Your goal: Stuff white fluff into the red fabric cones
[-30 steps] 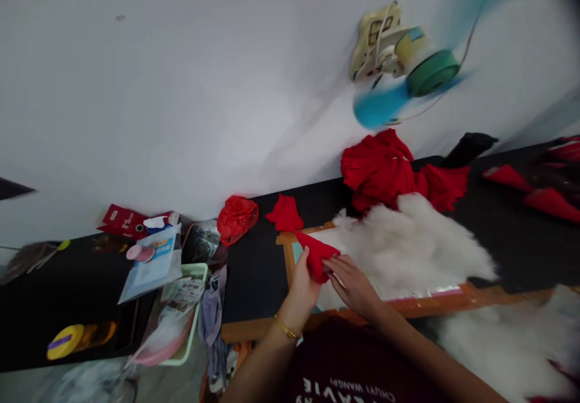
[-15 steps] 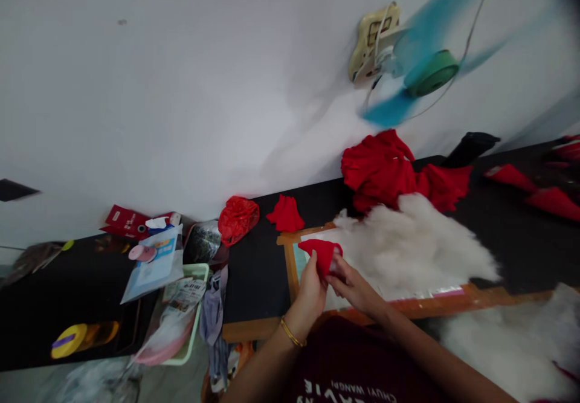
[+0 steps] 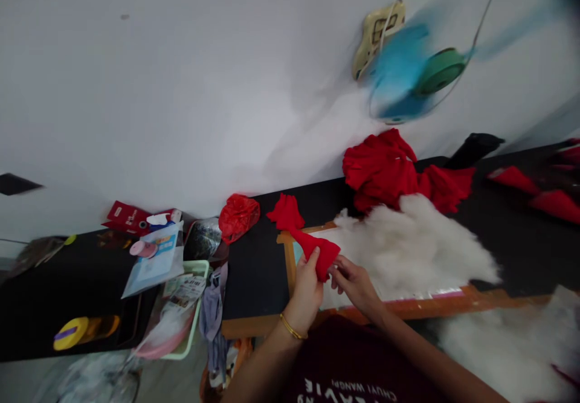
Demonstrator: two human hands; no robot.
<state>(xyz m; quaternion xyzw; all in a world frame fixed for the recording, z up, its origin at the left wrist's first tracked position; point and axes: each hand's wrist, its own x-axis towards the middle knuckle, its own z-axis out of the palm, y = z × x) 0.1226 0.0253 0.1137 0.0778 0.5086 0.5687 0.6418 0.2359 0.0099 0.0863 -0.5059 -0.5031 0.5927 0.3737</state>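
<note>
Head view, largest to smallest. The black worktop [image 3: 254, 270] runs beyond and to both sides of the hands, under a white wall. White fibre stuffing [image 3: 408, 249] lies heaped on a wood-framed board [image 3: 286, 252] just to the right of the right hand, with a second heap [image 3: 507, 348] nearer the body on that side. A pile of red fabric [image 3: 385, 170] sits beyond the stuffing, and a spinning blue-bladed fan [image 3: 426, 77] is mounted on the wall above it. Well to the left of the left hand stands a green basket [image 3: 197, 306] of papers and packets. A red plastic bag [image 3: 238, 216] and a small red fabric piece [image 3: 284, 212] lie just beyond the hands. The left hand [image 3: 308, 288], a gold bangle [image 3: 290, 328] at its wrist, is closed around the lower end of a red fabric cone [image 3: 319, 249], held over the board's left corner with its tip pointing away and to the left. The right hand [image 3: 356, 282] touches the cone's open end with its fingertips drawn together; whether they pinch fabric or stuffing cannot be told. The step in hand appears to be working the cone's opening, probably filling or shaping it; a further tuft from the heap beside the right hand would likely be needed, the left hand keeping the mouth open.
</note>
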